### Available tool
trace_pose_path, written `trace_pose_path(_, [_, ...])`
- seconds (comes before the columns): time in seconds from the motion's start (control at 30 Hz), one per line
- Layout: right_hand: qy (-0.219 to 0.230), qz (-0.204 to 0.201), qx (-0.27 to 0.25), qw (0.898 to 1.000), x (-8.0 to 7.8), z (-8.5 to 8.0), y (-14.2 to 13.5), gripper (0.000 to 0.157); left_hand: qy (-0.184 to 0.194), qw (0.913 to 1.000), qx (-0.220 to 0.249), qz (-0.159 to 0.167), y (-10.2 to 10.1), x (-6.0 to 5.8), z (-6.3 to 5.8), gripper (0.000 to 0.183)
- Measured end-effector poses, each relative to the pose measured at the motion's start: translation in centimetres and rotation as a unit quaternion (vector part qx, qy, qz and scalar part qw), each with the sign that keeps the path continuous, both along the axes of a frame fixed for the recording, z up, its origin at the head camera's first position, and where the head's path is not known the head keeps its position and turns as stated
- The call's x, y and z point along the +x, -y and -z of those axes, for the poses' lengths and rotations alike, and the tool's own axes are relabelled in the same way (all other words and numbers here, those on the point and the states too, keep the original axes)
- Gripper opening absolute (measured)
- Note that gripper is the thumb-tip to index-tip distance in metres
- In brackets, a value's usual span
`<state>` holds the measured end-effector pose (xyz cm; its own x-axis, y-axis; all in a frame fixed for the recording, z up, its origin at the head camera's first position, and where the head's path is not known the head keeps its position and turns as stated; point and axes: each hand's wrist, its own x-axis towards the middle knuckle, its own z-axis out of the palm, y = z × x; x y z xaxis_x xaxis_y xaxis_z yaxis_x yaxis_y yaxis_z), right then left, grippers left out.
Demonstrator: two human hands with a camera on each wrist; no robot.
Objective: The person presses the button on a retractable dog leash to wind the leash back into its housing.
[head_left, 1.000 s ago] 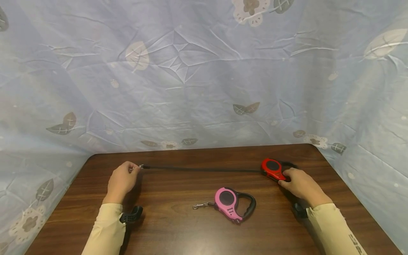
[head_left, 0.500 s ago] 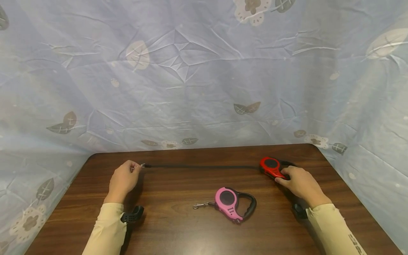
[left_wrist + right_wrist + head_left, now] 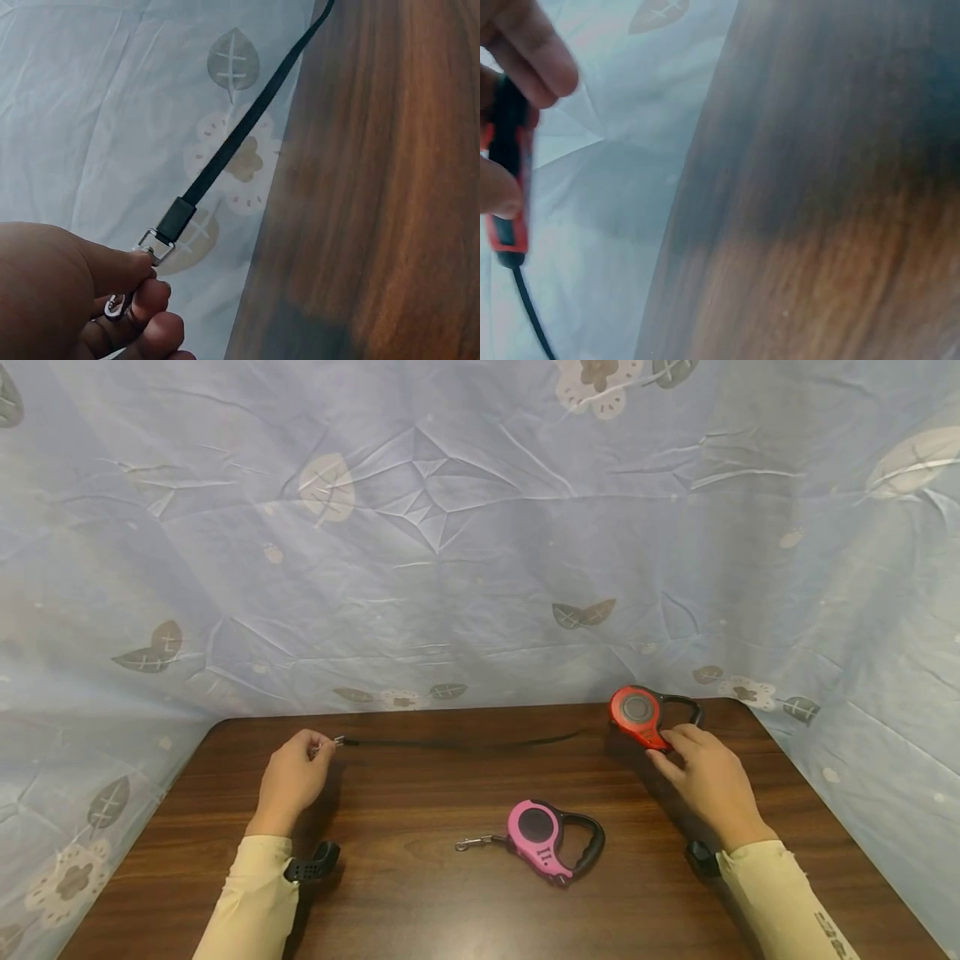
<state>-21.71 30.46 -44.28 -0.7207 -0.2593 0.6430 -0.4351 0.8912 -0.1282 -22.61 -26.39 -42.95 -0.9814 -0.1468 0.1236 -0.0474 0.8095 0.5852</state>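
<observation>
In the head view a red retractable dog leash (image 3: 636,708) with a black loop handle is raised at the table's back right. My right hand (image 3: 705,781) grips its casing near the lower end between thumb and fingers; the right wrist view shows the casing (image 3: 510,238) edge-on. From it a thin black strap (image 3: 420,744) runs left, sagging a little. At the back left my left hand (image 3: 294,781) pinches the strap's metal clip (image 3: 156,246), partly hidden by the fingers. Nearer the front lies a pink retractable leash (image 3: 534,827), untouched.
The pink leash's metal clip (image 3: 474,843) points left on the brown wooden table (image 3: 420,902). A pale blue curtain (image 3: 480,568) with leaf and flower prints hangs behind the table and along both sides.
My right hand has lifted the red leash's casing up and tilted it, so its round face shows more. The strap has gone from taut to slightly slack. My left hand has barely moved.
</observation>
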Motion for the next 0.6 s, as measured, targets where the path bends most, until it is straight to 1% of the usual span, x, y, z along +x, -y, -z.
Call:
trace_pose_path(0.1, [-0.045, -0.009, -0.013, 0.999, -0.18, -0.07, 0.05, 0.029, -0.02, 0.9998, 0.008, 0.0, -0.08, -0.04, -0.18, 0.03])
trace_pose_path(0.23, [-0.086, -0.014, -0.031, 0.996, -0.29, -0.2, 0.04, 0.033, -0.054, 0.9983, 0.023, -0.008, -0.19, -0.05, -0.34, 0.031])
trace_pose_path(0.3, [-0.101, -0.011, -0.04, 0.994, -0.31, -0.26, 0.04, 0.034, -0.077, 0.9962, 0.035, -0.019, -0.27, -0.08, -0.42, 0.031])
trace_pose_path(0.37, [-0.118, -0.01, -0.053, 0.992, -0.32, -0.3, 0.05, 0.034, -0.1, 0.9933, 0.046, -0.035, -0.35, -0.12, -0.45, 0.031])
trace_pose_path(0.47, [-0.142, -0.003, -0.072, 0.987, -0.32, -0.38, 0.08, 0.033, -0.136, 0.9865, 0.069, -0.06, -0.5, -0.14, -0.47, 0.028])
trace_pose_path(0.6, [-0.169, 0.005, -0.092, 0.981, -0.28, -0.49, 0.05, 0.033, -0.172, 0.9774, 0.09, -0.084, -0.56, -0.08, -0.56, 0.026])
